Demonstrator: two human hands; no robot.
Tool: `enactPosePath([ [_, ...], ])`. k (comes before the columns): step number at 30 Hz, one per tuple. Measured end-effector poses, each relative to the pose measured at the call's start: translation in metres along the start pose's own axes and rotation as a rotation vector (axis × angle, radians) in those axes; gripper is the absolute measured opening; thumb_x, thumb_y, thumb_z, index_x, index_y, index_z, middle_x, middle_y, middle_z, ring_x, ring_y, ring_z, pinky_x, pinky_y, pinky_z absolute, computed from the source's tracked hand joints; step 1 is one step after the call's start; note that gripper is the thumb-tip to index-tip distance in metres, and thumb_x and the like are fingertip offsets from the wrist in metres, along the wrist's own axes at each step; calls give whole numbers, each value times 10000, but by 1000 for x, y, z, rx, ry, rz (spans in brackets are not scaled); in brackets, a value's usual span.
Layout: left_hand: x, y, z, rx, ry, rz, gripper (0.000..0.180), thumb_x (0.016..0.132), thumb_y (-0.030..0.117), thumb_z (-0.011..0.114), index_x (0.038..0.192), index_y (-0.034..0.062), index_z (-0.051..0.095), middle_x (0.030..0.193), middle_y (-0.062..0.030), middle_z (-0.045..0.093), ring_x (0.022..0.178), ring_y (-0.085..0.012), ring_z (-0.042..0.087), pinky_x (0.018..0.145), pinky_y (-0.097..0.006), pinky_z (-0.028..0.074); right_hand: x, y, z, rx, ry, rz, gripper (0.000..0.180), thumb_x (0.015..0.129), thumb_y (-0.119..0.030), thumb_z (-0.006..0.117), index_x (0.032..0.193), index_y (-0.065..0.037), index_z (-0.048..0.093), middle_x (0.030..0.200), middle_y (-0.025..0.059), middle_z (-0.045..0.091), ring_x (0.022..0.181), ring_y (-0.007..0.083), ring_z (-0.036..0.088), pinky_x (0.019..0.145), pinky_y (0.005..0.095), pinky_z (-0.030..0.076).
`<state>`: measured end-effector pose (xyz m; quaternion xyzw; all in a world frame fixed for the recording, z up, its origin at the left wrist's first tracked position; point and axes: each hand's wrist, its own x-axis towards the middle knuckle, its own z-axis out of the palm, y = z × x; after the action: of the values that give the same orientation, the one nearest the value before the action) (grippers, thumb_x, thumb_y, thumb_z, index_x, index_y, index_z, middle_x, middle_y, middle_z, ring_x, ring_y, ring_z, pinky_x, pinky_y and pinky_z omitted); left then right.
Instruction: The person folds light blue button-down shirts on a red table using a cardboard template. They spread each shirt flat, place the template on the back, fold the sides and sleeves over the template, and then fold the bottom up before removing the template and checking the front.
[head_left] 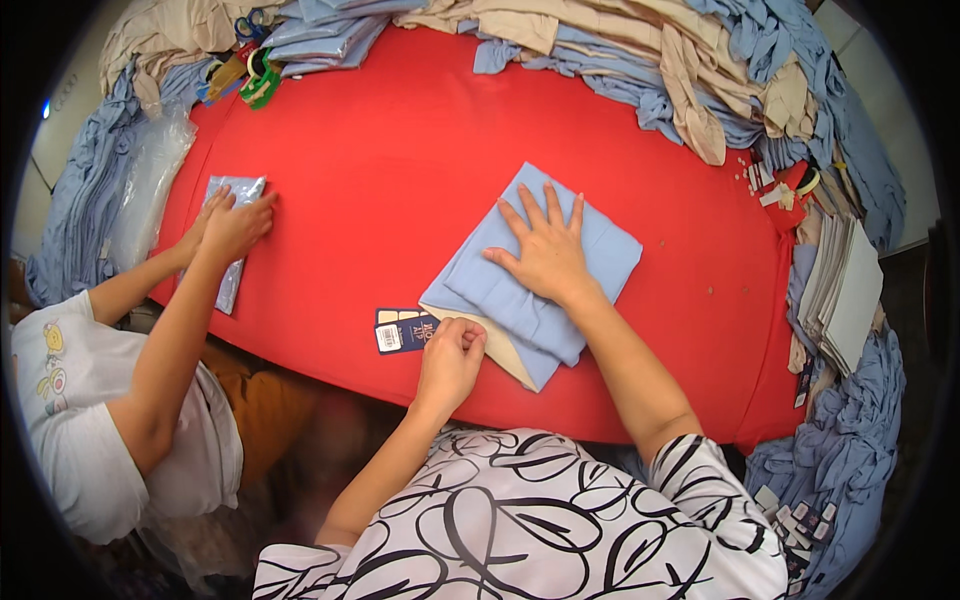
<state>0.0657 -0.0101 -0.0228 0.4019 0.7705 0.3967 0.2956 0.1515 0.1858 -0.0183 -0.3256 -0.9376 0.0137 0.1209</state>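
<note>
A light blue folded garment (610,240) lies at a slant on the red-covered table in front of me. Flat on top of it rests my right hand (548,248), fingers spread. At its near left side a beige part (510,362) shows from under the blue cloth. My left hand (452,362) is closed in a pinch beside that beige edge; what is between the fingertips is hidden. A dark blue hang tag (398,334) with a white label sticks out to the left, partly covered by my left hand.
A co-worker's hands (232,225) at the left rest on a blue garment in clear plastic (230,285). Piles of beige and blue garments (640,60) line the far edge. Tape rolls (262,80) and scissors (250,25) lie far left; white card sheets (838,290) stand right.
</note>
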Motion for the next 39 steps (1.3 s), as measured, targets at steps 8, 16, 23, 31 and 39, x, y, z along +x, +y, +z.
enactPosePath([
  [8, -24, -7, 20, -327, -33, -96, 213, 956, 96, 608, 1112, -25, 526, 924, -113, 644, 793, -151, 687, 659, -292, 527, -73, -32, -2, 195, 16, -196, 567, 925, -387, 599, 1407, -98, 521, 1483, 164, 439, 1435, 385, 303, 1147, 665, 163],
  [16, 50, -9, -29, 125, -79, 87, 310, 911, 153, 694, 1140, -19, 575, 879, -82, 629, 698, -135, 610, 622, -307, 489, -139, -34, -23, 246, 22, 49, 448, 898, -112, 629, 1332, -30, 554, 1439, 171, 489, 1354, 372, 407, 1124, 563, 286],
  [23, 58, -12, -43, -486, -333, -146, 205, 949, 210, 661, 951, 32, 558, 841, -37, 620, 772, -116, 603, 698, -255, 452, -180, -22, -25, 735, 381, 1010, 264, 889, -173, 676, 1044, 34, 623, 1068, 191, 630, 890, 280, 630, 747, 388, 489],
  [31, 72, -13, -44, -285, -453, -145, 252, 934, 220, 678, 1023, -14, 642, 784, -45, 610, 687, -98, 543, 620, -262, 451, -176, -27, -10, 1209, 453, 1150, 219, 881, -133, 700, 999, 37, 628, 780, 91, 621, 632, 153, 602, 574, 301, 486],
  [39, 80, -34, -46, -79, -506, -29, 289, 928, 196, 681, 1074, -46, 622, 786, -86, 634, 709, -132, 610, 639, -275, 485, -177, -37, 5, 1146, 402, 993, 172, 912, -126, 679, 990, 18, 625, 778, 30, 605, 643, 91, 554, 608, 254, 483],
])
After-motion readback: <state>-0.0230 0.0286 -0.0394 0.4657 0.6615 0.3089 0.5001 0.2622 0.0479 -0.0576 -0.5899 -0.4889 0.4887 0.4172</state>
